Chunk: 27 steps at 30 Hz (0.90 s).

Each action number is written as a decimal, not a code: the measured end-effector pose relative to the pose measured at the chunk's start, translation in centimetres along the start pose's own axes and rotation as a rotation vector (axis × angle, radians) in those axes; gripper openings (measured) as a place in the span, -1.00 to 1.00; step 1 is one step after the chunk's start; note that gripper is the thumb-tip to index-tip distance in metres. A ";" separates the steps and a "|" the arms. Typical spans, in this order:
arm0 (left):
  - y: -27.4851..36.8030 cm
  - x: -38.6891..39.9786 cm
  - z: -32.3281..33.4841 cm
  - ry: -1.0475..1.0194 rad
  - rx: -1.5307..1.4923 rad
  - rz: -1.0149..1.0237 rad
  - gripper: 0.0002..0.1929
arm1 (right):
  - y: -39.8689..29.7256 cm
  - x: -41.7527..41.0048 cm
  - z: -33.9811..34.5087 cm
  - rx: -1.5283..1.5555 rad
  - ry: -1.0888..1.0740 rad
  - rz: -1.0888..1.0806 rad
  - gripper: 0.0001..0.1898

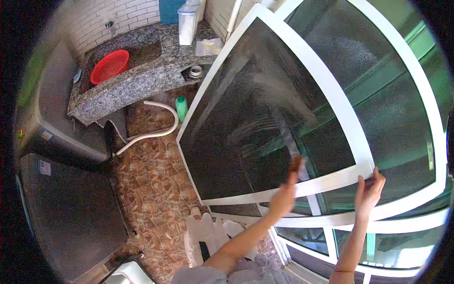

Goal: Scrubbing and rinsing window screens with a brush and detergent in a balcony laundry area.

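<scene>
Before me a white-framed mesh window screen (248, 117) leans at a tilt, with pale streaks and swirls across its dark mesh. My left hand (283, 200) grips a small brown brush-like tool (295, 165) against the lower part of the mesh; motion blurs it, so its bristles are unclear. At the screen's lower right corner my right hand (370, 191) holds the white frame, thumb and fingertips at its edge. Behind this screen stands a second white-framed sliding window panel (393, 106), with greenish reflections.
A granite sink counter (117, 90) holds a red plastic basin (110, 66) and a clear container (187, 26) of white contents. A green bottle (181, 108) and a white hose (166, 133) are on the patterned floor. A white plastic stool (204, 234) stands near me; dark appliances (71, 209) line the left.
</scene>
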<state>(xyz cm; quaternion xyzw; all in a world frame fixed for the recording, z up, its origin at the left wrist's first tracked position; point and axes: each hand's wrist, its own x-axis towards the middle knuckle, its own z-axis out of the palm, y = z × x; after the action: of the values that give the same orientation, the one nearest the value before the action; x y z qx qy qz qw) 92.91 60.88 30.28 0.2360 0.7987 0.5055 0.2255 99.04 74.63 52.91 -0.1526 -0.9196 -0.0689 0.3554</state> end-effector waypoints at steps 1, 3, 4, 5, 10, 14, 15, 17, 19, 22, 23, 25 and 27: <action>-3.4 -0.4 0.2 0.098 0.047 0.006 -0.33 | 0.1 0.1 0.0 0.019 -0.013 0.014 -0.49; -10.4 -1.4 -0.3 0.157 -0.052 -0.238 -0.33 | -0.3 0.0 0.3 0.064 -0.068 0.099 -0.48; -11.9 -1.8 -1.0 0.167 -0.193 -0.344 -0.34 | 0.0 0.1 0.3 0.050 -0.043 0.051 -0.48; -11.7 -2.3 -0.7 0.155 -0.191 -0.343 -0.34 | 0.0 0.1 0.3 0.049 -0.027 0.003 -0.48; -1.2 -3.0 2.2 0.046 -0.133 -0.105 -0.35 | -0.6 0.2 -0.1 0.057 -0.026 0.061 -0.53; -1.6 -3.6 2.2 0.117 0.031 0.056 -0.40 | -0.4 0.1 -0.7 0.028 -0.032 0.056 -0.53; -4.7 -3.7 1.9 0.066 0.044 -0.007 -0.41 | 0.3 -0.1 -0.8 -0.009 -0.019 0.035 -0.53; -13.0 -4.8 1.9 0.066 0.002 -0.211 -0.41 | 0.3 0.1 -0.7 -0.028 0.000 0.007 -0.53; -24.6 -6.9 1.3 0.000 0.104 -0.529 -0.40 | -1.9 0.7 -0.1 0.057 -0.027 0.058 -0.52; -22.5 -5.1 4.7 0.170 0.132 -0.300 -0.38 | -1.9 0.5 0.5 0.088 -0.055 0.119 -0.52; -18.1 -4.1 6.0 0.230 0.006 -0.268 -0.38 | -1.5 0.1 0.4 0.073 -0.072 0.120 -0.52; -4.2 -3.7 4.8 0.178 -0.278 -0.171 -0.38 | 0.5 -0.4 -0.5 -0.002 -0.023 0.079 -0.51; 0.0 -4.8 4.5 0.142 -0.304 0.062 -0.38 | -0.2 -0.2 -0.1 0.018 -0.043 0.090 -0.50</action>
<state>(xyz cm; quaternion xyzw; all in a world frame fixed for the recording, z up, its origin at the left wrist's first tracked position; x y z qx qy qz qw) 99.41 61.14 29.12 0.1873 0.7195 0.6425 0.1860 99.15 74.41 52.87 -0.1919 -0.9198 -0.0414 0.3398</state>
